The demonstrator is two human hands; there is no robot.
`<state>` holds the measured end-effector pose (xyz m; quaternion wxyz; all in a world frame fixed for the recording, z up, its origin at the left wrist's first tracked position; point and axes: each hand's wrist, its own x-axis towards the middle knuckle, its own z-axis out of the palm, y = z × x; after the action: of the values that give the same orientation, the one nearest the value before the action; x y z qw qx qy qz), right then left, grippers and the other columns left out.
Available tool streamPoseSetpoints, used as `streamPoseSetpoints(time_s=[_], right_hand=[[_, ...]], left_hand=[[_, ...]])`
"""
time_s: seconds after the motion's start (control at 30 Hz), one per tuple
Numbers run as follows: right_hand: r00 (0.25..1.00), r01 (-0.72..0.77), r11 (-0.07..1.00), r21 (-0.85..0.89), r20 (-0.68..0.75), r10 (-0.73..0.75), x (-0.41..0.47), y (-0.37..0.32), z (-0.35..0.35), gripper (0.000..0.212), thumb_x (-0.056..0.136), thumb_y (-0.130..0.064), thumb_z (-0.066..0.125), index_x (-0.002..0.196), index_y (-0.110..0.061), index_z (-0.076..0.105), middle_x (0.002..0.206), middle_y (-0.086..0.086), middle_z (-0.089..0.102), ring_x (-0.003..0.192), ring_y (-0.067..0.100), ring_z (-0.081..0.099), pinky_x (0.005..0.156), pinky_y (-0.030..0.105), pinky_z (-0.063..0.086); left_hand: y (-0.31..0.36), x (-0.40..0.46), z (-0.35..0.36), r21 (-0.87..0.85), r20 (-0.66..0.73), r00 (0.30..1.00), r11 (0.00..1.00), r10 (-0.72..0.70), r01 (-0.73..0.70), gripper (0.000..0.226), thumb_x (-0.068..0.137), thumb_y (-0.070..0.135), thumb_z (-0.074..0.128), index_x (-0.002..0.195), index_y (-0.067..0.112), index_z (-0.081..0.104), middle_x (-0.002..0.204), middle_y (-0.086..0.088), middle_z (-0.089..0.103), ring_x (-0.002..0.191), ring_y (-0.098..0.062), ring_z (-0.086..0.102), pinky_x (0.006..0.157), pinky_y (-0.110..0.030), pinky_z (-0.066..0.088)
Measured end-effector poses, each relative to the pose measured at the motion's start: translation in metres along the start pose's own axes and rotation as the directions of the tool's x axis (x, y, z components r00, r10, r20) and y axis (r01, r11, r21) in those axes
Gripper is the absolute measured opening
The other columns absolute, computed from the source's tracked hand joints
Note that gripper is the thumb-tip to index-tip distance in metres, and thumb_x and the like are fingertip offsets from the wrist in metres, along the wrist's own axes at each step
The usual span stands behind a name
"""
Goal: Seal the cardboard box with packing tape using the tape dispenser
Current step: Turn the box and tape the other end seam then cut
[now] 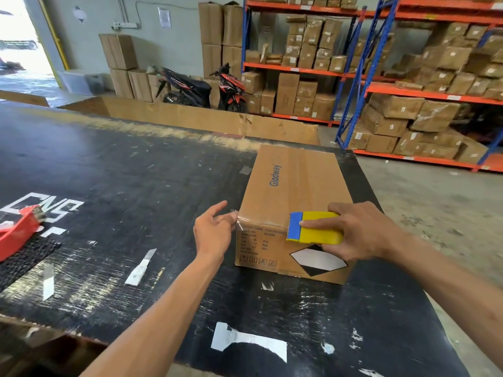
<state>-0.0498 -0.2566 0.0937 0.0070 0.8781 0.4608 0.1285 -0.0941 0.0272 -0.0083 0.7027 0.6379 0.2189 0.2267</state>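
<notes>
Closed cardboard box (296, 208) lying long-ways toward the far right corner of the black, scuffed tabletop (130, 170), near its right edge, blue "Glodway" lettering on the top panel, a black-and-white diamond label on the near end face. Clear packing tape (261, 222) stretched across the near top edge of the box, running from the left corner to the dispenser. Yellow and blue tape dispenser (314, 228) pressed against the box's near top edge, toothed blue end pointing left. Right hand (362, 231) clamped around the dispenser, fingers over its top, thumb along the front. Left hand (215, 231) at the box's near left corner, fingers loosely spread, fingertips (233, 217) touching the tape end where it wraps the corner; gripping nothing. Hands well apart, one at each side of the near end face. Red tape dispenser (16, 231) at the left edge of the tabletop, well apart from the box. White paper scraps (140, 268) scattered over the near half of the tabletop. Behind, shelving racks (381, 85) stacked with cartons, two motorbikes (206, 88) parked by the wall.
</notes>
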Motion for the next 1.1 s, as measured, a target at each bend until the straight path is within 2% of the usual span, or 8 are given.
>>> streamPoseSetpoints(time_s=[0.27,0.4,0.57,0.67,0.73,0.83,0.97,1.1], right_hand=[[0.998,0.017,0.999,-0.050,0.064,-0.013,0.003,-0.006,-0.003,0.048,0.071,-0.055,0.071,0.118,-0.049,0.067,0.065,-0.004,0.049,0.046,0.014,0.030,0.044,0.017,0.013],[0.995,0.009,0.998,-0.065,0.101,-0.003,0.008,-0.008,-0.004,0.047,0.072,-0.054,0.070,0.118,-0.049,0.067,0.064,-0.008,0.039,0.047,0.013,0.028,0.046,0.017,0.008],[0.984,-0.030,0.993,-0.114,0.171,0.049,0.013,-0.009,-0.007,0.049,0.082,-0.061,0.059,0.131,-0.058,0.051,0.072,-0.007,0.039,0.059,0.016,0.039,0.048,0.020,0.013],[0.976,-0.045,0.992,-0.116,0.208,0.068,0.016,-0.007,-0.010,0.051,0.083,-0.064,0.055,0.133,-0.061,0.046,0.074,-0.007,0.041,0.065,0.015,0.043,0.049,0.021,0.017],[0.971,-0.050,0.992,-0.119,0.225,0.076,0.018,-0.006,-0.011,0.051,0.083,-0.065,0.054,0.133,-0.061,0.045,0.075,-0.007,0.043,0.067,0.016,0.045,0.050,0.022,0.020],[0.967,-0.055,0.993,-0.101,0.241,0.078,0.020,-0.006,-0.012,0.052,0.082,-0.065,0.054,0.133,-0.061,0.046,0.073,-0.007,0.043,0.066,0.015,0.046,0.050,0.024,0.022],[0.966,-0.062,0.992,-0.110,0.242,0.087,0.021,-0.005,-0.012,0.052,0.081,-0.067,0.052,0.132,-0.062,0.046,0.073,-0.007,0.041,0.067,0.016,0.045,0.050,0.023,0.021],[0.968,-0.062,0.992,-0.106,0.236,0.085,0.023,-0.004,-0.011,0.051,0.081,-0.065,0.055,0.131,-0.061,0.048,0.071,-0.006,0.040,0.064,0.016,0.041,0.049,0.025,0.021]], left_hand=[[-0.004,0.002,-0.003,-0.038,0.030,0.999,0.999,-0.019,0.020,0.047,0.090,0.009,0.073,0.135,0.008,0.059,0.099,-0.005,0.079,0.093,-0.013,0.075,0.093,-0.042,0.058],[-0.004,0.003,-0.005,-0.013,0.076,0.997,0.999,-0.029,0.030,0.058,0.090,0.012,0.073,0.143,0.007,0.050,0.101,-0.001,0.079,0.098,-0.013,0.074,0.086,-0.024,0.059],[-0.013,0.020,-0.013,0.154,0.037,0.990,0.980,-0.136,0.129,0.089,0.088,0.024,0.075,0.158,0.016,0.021,0.159,-0.012,0.036,0.139,-0.029,0.045,0.110,-0.051,0.044],[-0.011,0.018,-0.016,0.420,-0.003,0.998,0.905,0.070,-0.063,0.070,0.099,0.023,0.060,0.158,0.015,0.022,0.163,-0.011,0.029,0.143,-0.027,0.040,0.116,-0.047,0.036],[-0.005,0.012,-0.008,0.498,0.144,0.921,0.777,0.363,-0.384,0.059,0.105,0.026,0.049,0.157,0.012,0.026,0.166,-0.009,0.020,0.150,-0.023,0.027,0.122,-0.041,0.025],[0.002,0.019,0.011,0.527,0.485,0.659,0.409,0.574,-0.745,0.052,0.108,0.030,0.037,0.155,0.009,0.031,0.165,-0.009,0.020,0.152,-0.019,0.021,0.125,-0.041,0.013],[0.006,0.045,0.027,0.425,0.824,0.403,0.037,0.399,-0.904,0.054,0.108,0.038,0.022,0.155,0.014,0.032,0.165,-0.003,0.020,0.154,-0.016,0.015,0.126,-0.046,0.008],[-0.004,0.058,0.031,0.342,0.918,0.329,-0.019,0.220,-0.940,0.061,0.106,0.046,0.011,0.156,0.017,0.030,0.163,0.000,0.024,0.153,-0.015,0.019,0.126,-0.035,0.006]])
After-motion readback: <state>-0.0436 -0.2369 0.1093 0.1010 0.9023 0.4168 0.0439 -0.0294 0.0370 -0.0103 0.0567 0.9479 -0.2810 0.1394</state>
